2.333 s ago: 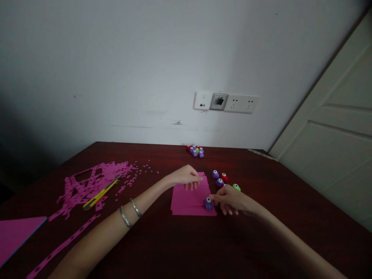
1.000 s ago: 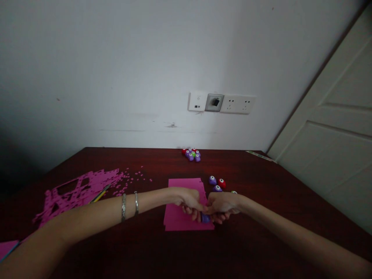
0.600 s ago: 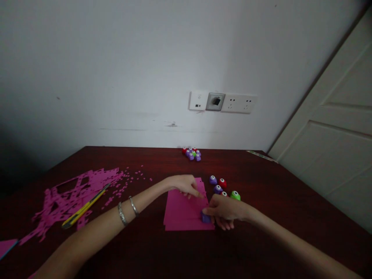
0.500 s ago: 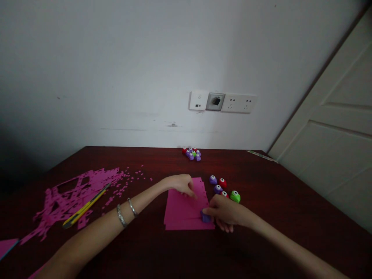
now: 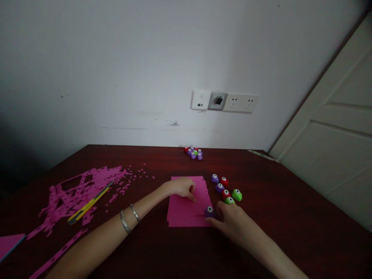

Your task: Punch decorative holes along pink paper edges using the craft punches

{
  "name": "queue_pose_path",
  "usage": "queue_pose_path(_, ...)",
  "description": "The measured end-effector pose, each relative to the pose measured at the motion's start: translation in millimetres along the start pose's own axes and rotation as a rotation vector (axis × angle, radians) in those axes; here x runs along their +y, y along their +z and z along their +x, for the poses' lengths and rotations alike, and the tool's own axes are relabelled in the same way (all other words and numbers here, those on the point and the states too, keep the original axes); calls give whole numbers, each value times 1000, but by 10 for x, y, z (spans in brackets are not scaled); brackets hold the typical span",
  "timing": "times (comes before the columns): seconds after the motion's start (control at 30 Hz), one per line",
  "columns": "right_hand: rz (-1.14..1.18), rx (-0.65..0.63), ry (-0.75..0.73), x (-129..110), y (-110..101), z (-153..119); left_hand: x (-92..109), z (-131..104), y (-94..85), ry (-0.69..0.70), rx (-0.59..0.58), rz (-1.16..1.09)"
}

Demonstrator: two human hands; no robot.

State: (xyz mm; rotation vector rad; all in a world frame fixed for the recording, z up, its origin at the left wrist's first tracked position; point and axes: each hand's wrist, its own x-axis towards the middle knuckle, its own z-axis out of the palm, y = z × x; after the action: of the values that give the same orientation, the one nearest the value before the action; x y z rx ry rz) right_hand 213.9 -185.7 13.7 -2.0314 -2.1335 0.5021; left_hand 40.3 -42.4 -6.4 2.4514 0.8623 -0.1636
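Observation:
A stack of pink paper sheets lies on the dark red table. My left hand rests on its upper part, fingers curled in and nothing visible in them. At the sheets' lower right edge sits a small purple eye-topped punch. Beside it is my right hand, with thumb and index finger apart around the punch's near right side. Just beyond that hand are several more eye-topped punches, including a red one, a purple one and a green one.
At the left, pink paper scraps and tiny bits lie around a yellow cutter. Another cluster of punches stands by the wall. A pink sheet with a blue edge is at far left.
My right hand has loosened from the purple punch, whose eye now shows, and shifted slightly right. A green punch is newly visible near it. My left hand's fingers are more curled.

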Motion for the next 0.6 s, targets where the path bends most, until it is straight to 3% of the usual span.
queue_pose_path(0.23,49,19,-13,-16,144,6,15,-28,12,-16,18,-20)
queue_pose_path(0.6,227,-125,-28,203,-103,-98,-1,-42,9,-13,24,-67)
